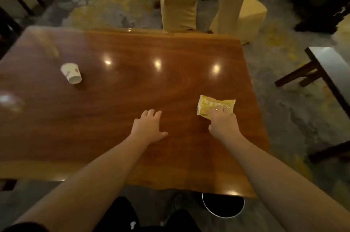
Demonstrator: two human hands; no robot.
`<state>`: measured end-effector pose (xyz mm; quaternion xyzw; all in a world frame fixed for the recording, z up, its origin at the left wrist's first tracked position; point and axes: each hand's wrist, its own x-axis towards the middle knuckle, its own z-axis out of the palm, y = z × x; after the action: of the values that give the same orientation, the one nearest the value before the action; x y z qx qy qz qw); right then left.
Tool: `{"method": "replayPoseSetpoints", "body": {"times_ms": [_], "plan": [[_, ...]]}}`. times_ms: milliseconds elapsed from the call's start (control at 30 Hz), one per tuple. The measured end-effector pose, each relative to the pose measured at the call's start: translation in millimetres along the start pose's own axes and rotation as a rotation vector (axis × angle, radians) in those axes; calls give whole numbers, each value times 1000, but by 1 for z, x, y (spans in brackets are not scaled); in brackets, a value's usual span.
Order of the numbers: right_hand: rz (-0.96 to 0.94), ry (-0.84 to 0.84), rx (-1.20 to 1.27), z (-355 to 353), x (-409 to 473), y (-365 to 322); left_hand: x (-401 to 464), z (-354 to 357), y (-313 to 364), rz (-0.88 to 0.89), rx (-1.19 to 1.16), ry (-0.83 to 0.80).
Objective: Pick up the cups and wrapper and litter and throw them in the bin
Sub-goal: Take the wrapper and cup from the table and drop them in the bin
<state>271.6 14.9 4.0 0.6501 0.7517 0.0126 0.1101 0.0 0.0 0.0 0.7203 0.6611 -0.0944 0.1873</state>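
Right fingers [219,111]: spread, tips pressed onto the near edge of the yellow wrapper; not closed around it, nothing lifted.
Right hand [224,124]: palm down, low over the table, near the right side; thumb out toward the left.
Left fingers [151,114]: loose and splayed, gripping nothing; contact with the wood cannot be told.
Left hand [148,127]: palm down over bare table, left of the right hand, well apart from the cup.
Forearms: bare, both reaching in from the near edge; a dark sleeve at the near left corner.
Yellow wrapper [214,105]: flat plastic packet, crinkled, lying on the table toward the right side, partly under the right fingertips.
Paper cup [71,73]: white with faint print, on the far left part of the table; tilted in this wide view, mouth pointing away; whether on its side cannot be told.
Table [121,95]: glossy reddish-brown wood, three ceiling-light reflections across the far half, a blurred glare patch at the left edge.
Bin [223,205]: round, dark inside, pale rim, on the floor under the near right edge of the table, partly hidden by it.
Chair covers [178,4]: cream fabric, at the far side of the table.
Side table [329,72]: dark-framed, at the right, apart from the main table.
Floor [106,8]: patterned grey and yellow.
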Motion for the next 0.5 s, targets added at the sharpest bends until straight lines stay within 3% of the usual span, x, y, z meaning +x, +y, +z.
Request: {"method": "replayPoseSetpoints", "body": {"times_ms": [233, 500], "plan": [[-3, -73, -41, 9, 46, -8, 33, 30, -15, -122, -59, -268], [-48, -83, 64, 7, 48, -44, 51, 47, -30, -107, -130, -298]]}}
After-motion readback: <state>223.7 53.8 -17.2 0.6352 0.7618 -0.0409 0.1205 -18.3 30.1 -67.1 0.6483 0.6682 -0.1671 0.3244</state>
